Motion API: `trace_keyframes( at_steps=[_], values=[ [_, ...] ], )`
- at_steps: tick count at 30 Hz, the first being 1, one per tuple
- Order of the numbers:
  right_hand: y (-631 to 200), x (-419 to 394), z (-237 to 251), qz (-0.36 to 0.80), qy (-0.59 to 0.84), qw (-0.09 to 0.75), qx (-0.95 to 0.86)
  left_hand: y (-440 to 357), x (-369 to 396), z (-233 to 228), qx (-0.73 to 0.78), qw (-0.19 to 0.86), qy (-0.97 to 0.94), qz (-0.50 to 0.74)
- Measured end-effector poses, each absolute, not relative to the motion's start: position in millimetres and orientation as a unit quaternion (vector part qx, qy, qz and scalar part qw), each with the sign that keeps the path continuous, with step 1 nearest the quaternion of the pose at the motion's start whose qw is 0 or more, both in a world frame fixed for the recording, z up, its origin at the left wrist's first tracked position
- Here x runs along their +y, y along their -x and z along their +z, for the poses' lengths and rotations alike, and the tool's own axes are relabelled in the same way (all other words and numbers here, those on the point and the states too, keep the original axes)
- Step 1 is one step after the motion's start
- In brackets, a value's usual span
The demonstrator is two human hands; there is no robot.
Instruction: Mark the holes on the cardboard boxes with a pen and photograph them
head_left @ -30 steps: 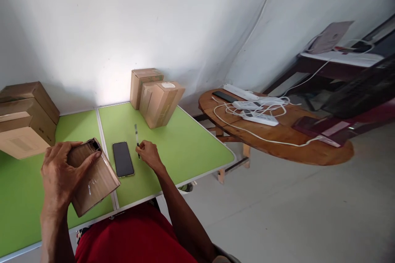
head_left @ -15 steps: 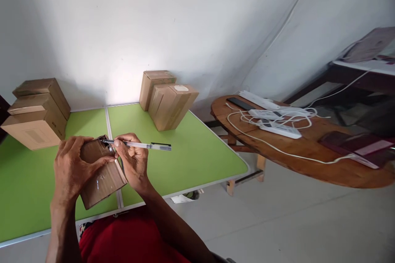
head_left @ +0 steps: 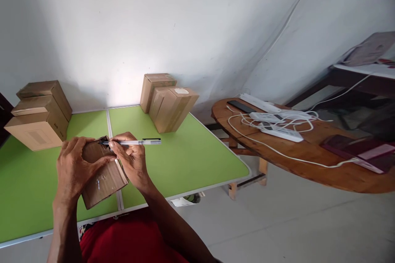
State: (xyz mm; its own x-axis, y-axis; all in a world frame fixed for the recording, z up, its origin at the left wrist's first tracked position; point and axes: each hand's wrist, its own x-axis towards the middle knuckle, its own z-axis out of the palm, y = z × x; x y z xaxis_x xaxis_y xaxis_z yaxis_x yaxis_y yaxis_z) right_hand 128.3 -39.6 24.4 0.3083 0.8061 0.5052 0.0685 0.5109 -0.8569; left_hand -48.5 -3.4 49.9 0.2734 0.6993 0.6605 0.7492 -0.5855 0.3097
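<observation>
Left hand (head_left: 75, 164) wraps around a small cardboard box (head_left: 103, 176), holding it tilted above the front edge of the green table (head_left: 185, 156). Right hand (head_left: 131, 160) pinches a pen (head_left: 135, 142), tip on the box's top end. Box face has a faint pale mark, unreadable. Three boxes (head_left: 38, 115) stacked at the back left corner, two boxes (head_left: 168, 100) at the back right corner; a round white sticker on one, no legible text.

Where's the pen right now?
Head view: the pen is in the right hand, lying level, tip at the top of the box the left hand holds.
</observation>
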Motion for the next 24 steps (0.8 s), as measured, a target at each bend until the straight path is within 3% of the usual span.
trace_keyframes(
  at_steps=[12, 20, 22, 24],
  values=[
    [-147.2, -45.1, 22.4, 0.324, 0.377, 0.677, -0.543, 49.5, -2.7, 49.9, -0.449, 0.048, 0.799, -0.398],
    [-160.9, -33.0, 18.3, 0.252, 0.383, 0.731, -0.505, 49.8, -0.2, 47.9, -0.439, 0.072, 0.805, -0.392],
    [-175.4, -24.8, 14.4, 0.213, 0.48, 0.666, -0.529, 50.1, -0.1, 47.7, -0.438, 0.076, 0.806, -0.391],
    [-194.5, -16.0, 8.1, 0.187, 0.642, 0.484, -0.564, 50.5, 0.1, 47.5, -0.438, 0.076, 0.806, -0.391]
  ],
)
